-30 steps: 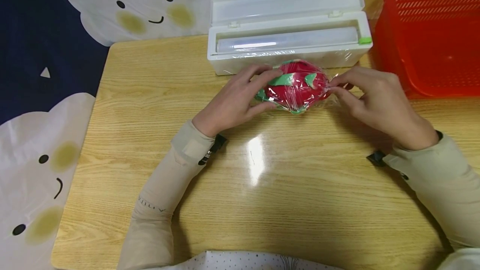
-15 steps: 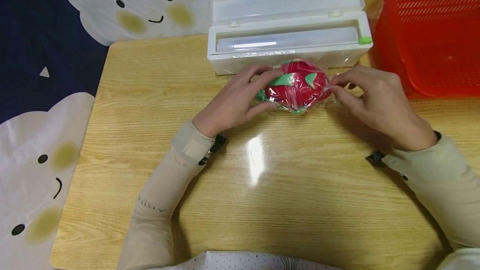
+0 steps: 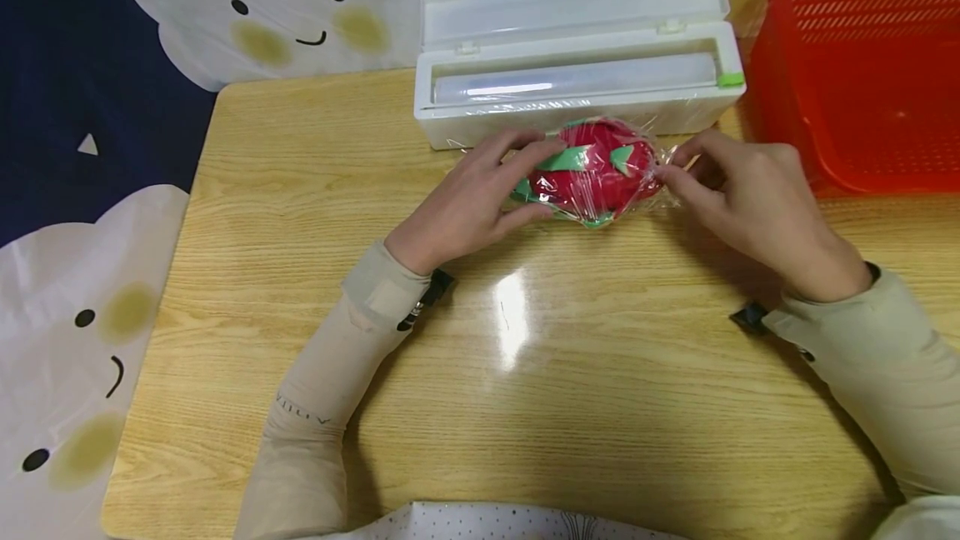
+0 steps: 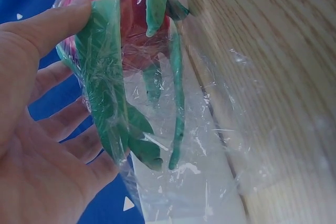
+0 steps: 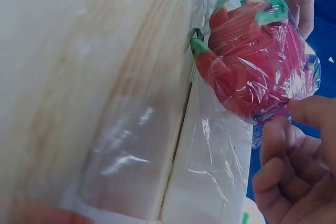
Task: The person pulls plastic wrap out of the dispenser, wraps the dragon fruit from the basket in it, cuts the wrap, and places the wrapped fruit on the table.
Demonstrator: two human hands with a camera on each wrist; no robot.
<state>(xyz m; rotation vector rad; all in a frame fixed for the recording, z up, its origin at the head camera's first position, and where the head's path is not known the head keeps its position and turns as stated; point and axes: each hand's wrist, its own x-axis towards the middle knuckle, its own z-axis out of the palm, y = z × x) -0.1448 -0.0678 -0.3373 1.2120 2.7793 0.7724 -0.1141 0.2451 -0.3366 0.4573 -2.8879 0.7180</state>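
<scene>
A red dragon fruit [image 3: 596,177] with green scales lies in front of the white box, wrapped in clear cling film. Its long green tips [image 4: 105,77] reach down in the left wrist view, with loose film around them. My left hand [image 3: 472,194] holds the fruit from the left, thumb on the near side and fingers on the far side. At the fruit's right end, my right hand [image 3: 750,194] pinches the gathered cling film [image 5: 268,113] between thumb and index finger. In the right wrist view, the other fingers curl below that pinch.
Behind the fruit stands an open white box [image 3: 577,119] holding a roll of cling film [image 3: 600,82], its lid tipped back. A red perforated basket [image 3: 817,140] stands at the right. The wooden table [image 3: 600,390] extends towards the person.
My right index finger has drawn back and bent a little, and the film at the right end has spread slightly. The left hand and the fruit have barely moved.
</scene>
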